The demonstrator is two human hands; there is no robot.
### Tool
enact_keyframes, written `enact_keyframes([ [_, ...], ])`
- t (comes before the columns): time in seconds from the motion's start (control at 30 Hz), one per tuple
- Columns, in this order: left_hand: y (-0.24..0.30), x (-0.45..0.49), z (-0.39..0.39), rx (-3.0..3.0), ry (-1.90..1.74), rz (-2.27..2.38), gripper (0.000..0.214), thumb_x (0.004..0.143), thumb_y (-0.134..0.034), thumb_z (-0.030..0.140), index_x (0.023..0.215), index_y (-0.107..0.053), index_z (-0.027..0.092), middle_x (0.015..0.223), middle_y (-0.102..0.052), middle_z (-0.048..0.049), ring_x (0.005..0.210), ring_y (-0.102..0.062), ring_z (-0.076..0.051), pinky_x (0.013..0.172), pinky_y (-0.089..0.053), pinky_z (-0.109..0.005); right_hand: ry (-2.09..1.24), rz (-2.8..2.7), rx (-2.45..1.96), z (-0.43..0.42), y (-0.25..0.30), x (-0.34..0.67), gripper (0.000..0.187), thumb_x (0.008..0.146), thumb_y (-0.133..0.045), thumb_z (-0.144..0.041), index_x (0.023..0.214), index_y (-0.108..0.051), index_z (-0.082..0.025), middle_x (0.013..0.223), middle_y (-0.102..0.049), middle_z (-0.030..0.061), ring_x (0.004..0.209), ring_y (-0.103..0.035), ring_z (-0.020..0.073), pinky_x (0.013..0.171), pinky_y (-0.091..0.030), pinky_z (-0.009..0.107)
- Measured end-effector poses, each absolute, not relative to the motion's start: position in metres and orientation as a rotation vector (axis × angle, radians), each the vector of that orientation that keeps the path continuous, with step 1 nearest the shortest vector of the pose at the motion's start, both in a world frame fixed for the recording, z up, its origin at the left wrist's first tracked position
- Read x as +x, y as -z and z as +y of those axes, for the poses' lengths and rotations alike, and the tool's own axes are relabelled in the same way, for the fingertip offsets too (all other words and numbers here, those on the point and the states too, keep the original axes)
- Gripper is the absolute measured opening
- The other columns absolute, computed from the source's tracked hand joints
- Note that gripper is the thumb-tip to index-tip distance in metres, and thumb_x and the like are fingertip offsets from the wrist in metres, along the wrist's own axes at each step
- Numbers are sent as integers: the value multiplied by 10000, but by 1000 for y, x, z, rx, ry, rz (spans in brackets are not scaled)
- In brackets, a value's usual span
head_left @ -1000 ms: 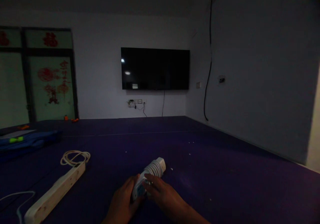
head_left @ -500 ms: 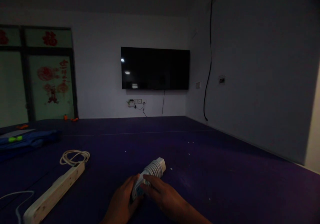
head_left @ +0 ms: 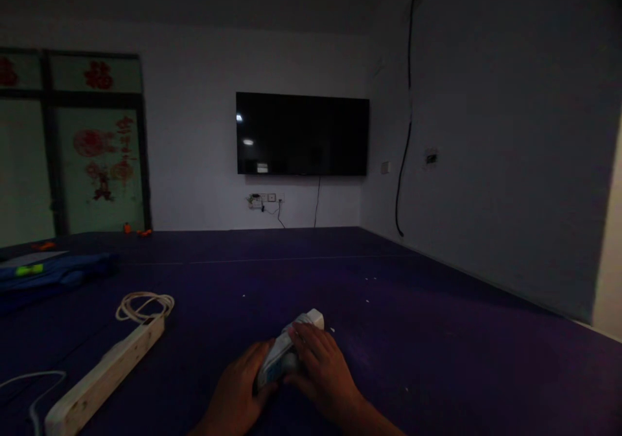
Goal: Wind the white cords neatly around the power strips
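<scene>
A white ribbed object (head_left: pixel 291 342) with a bluish base end lies on the dark purple floor mat (head_left: pixel 413 319) near the bottom centre. My left hand (head_left: pixel 238 394) is wrapped around its near end. My right hand (head_left: pixel 323 371) lies over its ribbed middle with fingers curled on it, so only the far tip (head_left: pixel 315 318) and part of the near body show. Both hands grip the same object.
A long white power strip (head_left: pixel 104 374) with a coiled cord (head_left: pixel 144 305) lies to the left, and a thin white cable (head_left: pixel 34 384) beyond it. A blue bag (head_left: pixel 53 274) sits at far left. A wall-mounted dark TV (head_left: pixel 302 134) and a glass door (head_left: pixel 72 151) are at the back.
My right hand has slid forward over the ribbed part of the white object, covering most of it. My left hand has stayed on the near end.
</scene>
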State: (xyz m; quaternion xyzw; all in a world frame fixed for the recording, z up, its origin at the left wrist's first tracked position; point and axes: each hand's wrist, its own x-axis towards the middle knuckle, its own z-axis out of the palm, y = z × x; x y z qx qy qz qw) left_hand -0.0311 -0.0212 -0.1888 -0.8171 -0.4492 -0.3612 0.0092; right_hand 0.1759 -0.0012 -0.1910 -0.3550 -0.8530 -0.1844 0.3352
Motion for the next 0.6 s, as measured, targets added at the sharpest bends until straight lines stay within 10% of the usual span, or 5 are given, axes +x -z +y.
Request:
enact_keyframes([
  [0.6,197,-32,-21,-2423,873,-1048,669,677,-471,70,1303,-378,285,1206,-592,-19,1017,-596,-163,868,-489,-258,331,-2464,-859,6,174,190,923,618,-589,-698,1373,-303,-250,1367,-405,95,1273,-296,298,1046,-181,520],
])
